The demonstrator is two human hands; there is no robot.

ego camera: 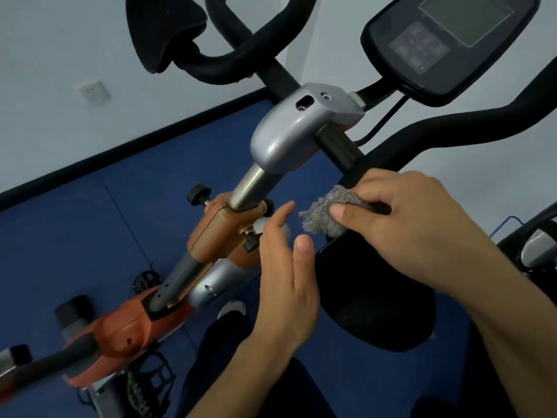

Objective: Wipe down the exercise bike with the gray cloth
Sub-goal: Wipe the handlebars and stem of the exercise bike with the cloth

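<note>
**Exercise bike handlebar under the gray cloth**

Exercise bike [280, 140] parts fill the tilted head view, its silver stem housing sitting near the centre of the frame. From that housing a chrome post [251, 188] runs toward 7 o'clock into a copper-orange clamp [220, 227] with a black adjustment knob [197, 194] at its 10 o'clock side. Farther toward 7 o'clock the orange frame body [120, 327] continues, with black pedals [144, 279] beside it.

Gray cloth [324, 214] lies bunched just right of centre, pressed against the black handlebar [428, 134] that sweeps from the stem toward 2 o'clock. The right hand [416, 224] grasps this cloth, thumb on top and fingers curled around it and the bar; only a fluffy tuft shows at the hand's 9 o'clock side. Directly at the hand's 6 o'clock sits a black padded elbow rest [376, 300].

The left hand [286, 260] is released, fingers straight and loosely together, holding nothing; it hovers just at 8 o'clock from the cloth, its fingertips near the clamp. Whether it touches the bike cannot be told.

At 1 o'clock the black console [446, 46] with its gray screen tilts above the bars. At 11 o'clock another black pad [162, 34] sits on the far handlebar loop. Behind lies a blue floor [90, 236], a dark baseboard, and a pale wall carrying a white wall socket [93, 92] at 10 o'clock. Dark trouser legs [229, 372] show at 6 o'clock.
</note>
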